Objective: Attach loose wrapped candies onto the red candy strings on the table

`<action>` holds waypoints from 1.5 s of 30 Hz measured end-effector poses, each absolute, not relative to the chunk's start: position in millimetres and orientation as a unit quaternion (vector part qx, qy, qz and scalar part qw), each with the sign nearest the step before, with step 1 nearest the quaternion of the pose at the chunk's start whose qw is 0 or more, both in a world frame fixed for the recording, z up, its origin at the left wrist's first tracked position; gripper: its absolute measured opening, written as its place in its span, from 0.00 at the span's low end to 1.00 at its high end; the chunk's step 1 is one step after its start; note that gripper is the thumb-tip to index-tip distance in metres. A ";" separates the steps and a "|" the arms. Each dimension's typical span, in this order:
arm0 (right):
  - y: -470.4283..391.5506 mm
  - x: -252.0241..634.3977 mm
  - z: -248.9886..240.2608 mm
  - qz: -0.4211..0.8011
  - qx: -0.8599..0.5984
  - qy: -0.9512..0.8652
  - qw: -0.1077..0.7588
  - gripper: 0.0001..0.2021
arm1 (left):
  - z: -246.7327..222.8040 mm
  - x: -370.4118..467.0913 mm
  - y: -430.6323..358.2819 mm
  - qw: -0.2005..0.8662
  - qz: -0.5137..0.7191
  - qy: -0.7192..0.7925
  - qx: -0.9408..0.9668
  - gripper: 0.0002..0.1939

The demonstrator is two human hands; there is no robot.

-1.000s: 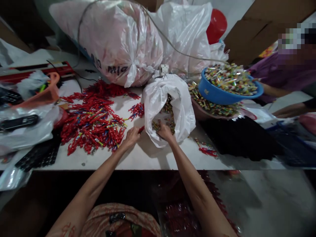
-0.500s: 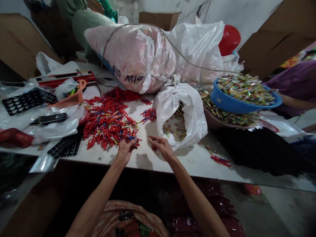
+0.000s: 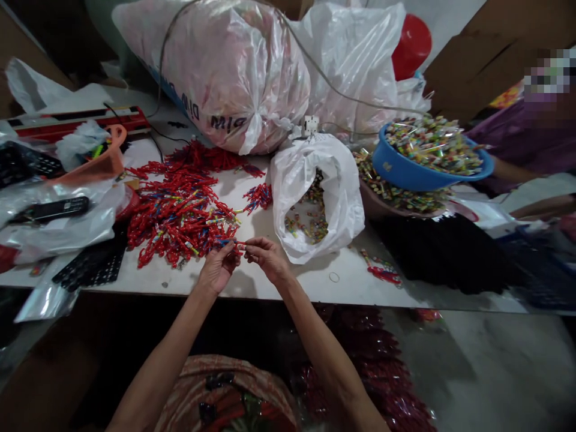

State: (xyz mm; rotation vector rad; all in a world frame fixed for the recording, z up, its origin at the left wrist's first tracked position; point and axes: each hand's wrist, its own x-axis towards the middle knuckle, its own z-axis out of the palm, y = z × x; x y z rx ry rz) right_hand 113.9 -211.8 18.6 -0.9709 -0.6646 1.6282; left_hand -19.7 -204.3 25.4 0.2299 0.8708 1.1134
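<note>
My left hand [image 3: 219, 268] is closed on a few thin red and blue stick-like pieces [image 3: 225, 242] at the front of the table. My right hand [image 3: 269, 258] meets it from the right, its thumb and fingers pinching the red end of one piece. What exactly these pieces are is too small to make out. Just behind my left hand spreads a heap of similar red pieces [image 3: 173, 210] with blue and yellow bits. A smaller bunch [image 3: 258, 198] lies right of the heap. Beyond my right hand stands an open white plastic bag [image 3: 344, 198] holding small multicoloured pieces.
At right, a blue basin [image 3: 405, 171] heaped with small wrapped pieces sits on a pinkish one. Black material [image 3: 445, 252] lies before it. A large stuffed sack [image 3: 225, 72] fills the back. An orange basket [image 3: 112, 153] and a phone-like device [image 3: 58, 208] are left. Another person's purple sleeve [image 3: 522, 147] shows.
My right hand has moved left to my left hand and now pinches the end of a red piece. The view has tilted down and shifted, so the table things sit higher and further left.
</note>
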 end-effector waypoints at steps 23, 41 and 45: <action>-216.8 79.8 15.3 0.648 -0.400 -0.315 0.567 0.16 | 23.0 -32.1 -198.6 0.766 0.487 0.418 0.035 0.09; -166.9 218.7 22.1 0.149 -0.812 -0.489 0.282 0.15 | 30.1 -52.5 -123.5 0.254 0.582 0.580 0.510 0.13; -152.3 231.0 5.6 0.090 -0.815 -0.571 0.033 0.18 | 21.7 27.6 -71.1 0.242 0.306 0.576 0.719 0.13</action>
